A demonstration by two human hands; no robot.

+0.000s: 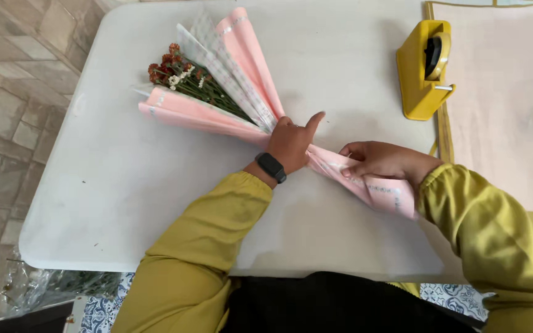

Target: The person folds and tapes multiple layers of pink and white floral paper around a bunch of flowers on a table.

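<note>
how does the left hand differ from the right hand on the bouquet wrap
The left hand clamps the pink wrap at its gathered waist; the right hand presses the lower tail flat. The left hand wears a black wristband; the right hand's wrist is bare. Both have mustard sleeves and touch the wrap.

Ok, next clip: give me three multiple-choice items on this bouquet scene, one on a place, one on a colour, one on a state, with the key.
1. Where on the table is the tape dispenser?
A. at its right edge
B. beside the flowers
C. under the left arm

2. What colour is the outer wrapping paper?
A. blue
B. pink
C. black

3. What is the left hand doing?
A. lying flat on bare table
B. gripping the bouquet's gathered neck
C. lifting the dispenser

Key: 1 A, it stands far right, apart from the flowers. 2 B, pink folds fan out. 3 B, it closes round the pinched paper while the right hand presses the tail.
</note>
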